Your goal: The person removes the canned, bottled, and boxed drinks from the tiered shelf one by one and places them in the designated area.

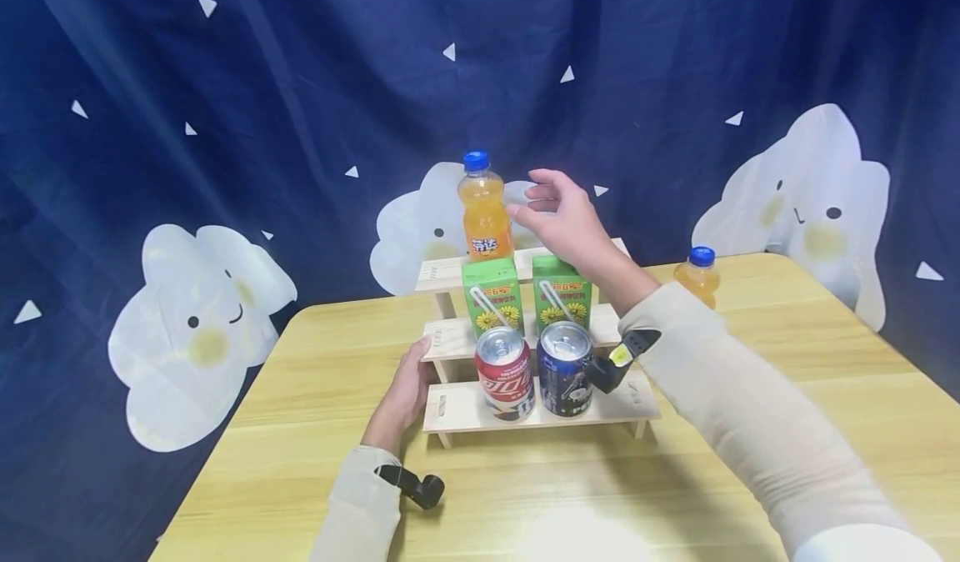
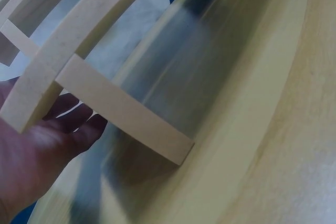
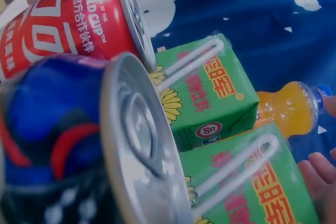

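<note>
Navy cloud-print curtain (image 1: 337,70) hangs behind wood-grain surface (image 1: 315,378); right grip (image 1: 564,216) apart, centre; left grip (image 1: 405,391) at tiered wooden rack (image 1: 462,412), closure unclear.

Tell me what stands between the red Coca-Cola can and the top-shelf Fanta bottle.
In the head view, one green drink carton stands between the Coca-Cola can and that Fanta bottle.

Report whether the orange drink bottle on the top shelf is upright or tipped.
Upright: in the head view, the bottle stands on the top shelf with its blue cap uppermost.
</note>
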`<action>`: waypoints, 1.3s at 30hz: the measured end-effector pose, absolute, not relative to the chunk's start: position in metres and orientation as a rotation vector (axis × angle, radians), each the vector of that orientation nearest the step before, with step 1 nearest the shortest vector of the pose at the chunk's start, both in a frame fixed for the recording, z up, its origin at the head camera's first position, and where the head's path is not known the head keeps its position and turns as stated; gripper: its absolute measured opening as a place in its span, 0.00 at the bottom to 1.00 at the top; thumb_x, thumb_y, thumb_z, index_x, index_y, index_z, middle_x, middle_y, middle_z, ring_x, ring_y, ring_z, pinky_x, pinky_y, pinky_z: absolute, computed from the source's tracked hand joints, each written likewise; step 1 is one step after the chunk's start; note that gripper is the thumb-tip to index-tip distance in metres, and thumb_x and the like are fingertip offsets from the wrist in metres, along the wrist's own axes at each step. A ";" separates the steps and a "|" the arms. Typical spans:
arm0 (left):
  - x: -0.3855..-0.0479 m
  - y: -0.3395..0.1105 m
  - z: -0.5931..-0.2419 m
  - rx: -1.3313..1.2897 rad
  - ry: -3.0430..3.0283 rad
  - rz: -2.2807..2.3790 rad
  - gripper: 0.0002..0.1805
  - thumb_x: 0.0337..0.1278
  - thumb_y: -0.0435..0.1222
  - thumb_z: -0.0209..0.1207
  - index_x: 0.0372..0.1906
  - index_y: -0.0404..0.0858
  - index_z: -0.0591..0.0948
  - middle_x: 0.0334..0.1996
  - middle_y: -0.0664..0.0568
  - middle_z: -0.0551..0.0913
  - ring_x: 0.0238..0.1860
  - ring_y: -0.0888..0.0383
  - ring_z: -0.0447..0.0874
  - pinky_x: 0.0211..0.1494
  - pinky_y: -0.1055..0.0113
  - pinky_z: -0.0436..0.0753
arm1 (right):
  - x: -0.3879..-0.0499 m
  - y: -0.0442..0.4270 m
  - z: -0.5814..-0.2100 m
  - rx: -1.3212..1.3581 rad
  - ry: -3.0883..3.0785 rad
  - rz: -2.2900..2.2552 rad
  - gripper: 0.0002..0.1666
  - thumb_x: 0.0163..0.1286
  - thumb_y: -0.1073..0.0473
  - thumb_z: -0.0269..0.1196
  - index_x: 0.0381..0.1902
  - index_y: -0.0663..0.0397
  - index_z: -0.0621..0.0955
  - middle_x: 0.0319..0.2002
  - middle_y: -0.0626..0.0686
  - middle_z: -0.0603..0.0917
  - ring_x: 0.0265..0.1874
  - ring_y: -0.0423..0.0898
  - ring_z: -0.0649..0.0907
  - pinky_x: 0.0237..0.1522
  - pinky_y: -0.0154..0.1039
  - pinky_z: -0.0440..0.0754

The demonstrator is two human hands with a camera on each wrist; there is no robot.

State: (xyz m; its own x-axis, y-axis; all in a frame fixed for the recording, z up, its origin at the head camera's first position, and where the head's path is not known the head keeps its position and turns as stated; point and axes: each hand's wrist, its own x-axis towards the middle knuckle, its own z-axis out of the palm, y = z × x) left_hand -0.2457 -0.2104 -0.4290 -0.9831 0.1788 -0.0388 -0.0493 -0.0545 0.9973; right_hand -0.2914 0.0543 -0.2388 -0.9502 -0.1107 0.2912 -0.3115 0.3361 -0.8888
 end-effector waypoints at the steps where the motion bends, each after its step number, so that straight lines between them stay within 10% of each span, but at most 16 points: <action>1: -0.246 -0.210 -0.429 0.143 2.047 2.167 0.33 0.69 0.52 0.30 0.71 0.37 0.57 0.67 0.38 0.61 0.68 0.42 0.57 0.70 0.45 0.55 | -0.292 0.053 -0.239 0.382 -2.424 1.672 0.39 0.62 0.45 0.64 0.68 0.44 0.63 0.60 0.51 0.74 0.59 0.45 0.74 0.59 0.44 0.73; 39: -0.245 -0.211 -0.428 0.128 2.061 2.156 0.34 0.69 0.52 0.30 0.71 0.36 0.58 0.65 0.36 0.63 0.66 0.41 0.61 0.67 0.45 0.60 | -0.318 0.008 -0.237 0.383 -2.513 1.606 0.43 0.61 0.50 0.66 0.69 0.43 0.58 0.59 0.51 0.73 0.59 0.48 0.73 0.60 0.47 0.71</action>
State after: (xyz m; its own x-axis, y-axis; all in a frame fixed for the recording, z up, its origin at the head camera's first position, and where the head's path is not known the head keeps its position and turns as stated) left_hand -0.2449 -0.2107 -0.4282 -0.9842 0.1711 -0.0461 -0.0539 -0.0407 0.9977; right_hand -0.3185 0.0080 -0.2366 -0.9586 -0.1403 0.2479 -0.2839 0.3998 -0.8716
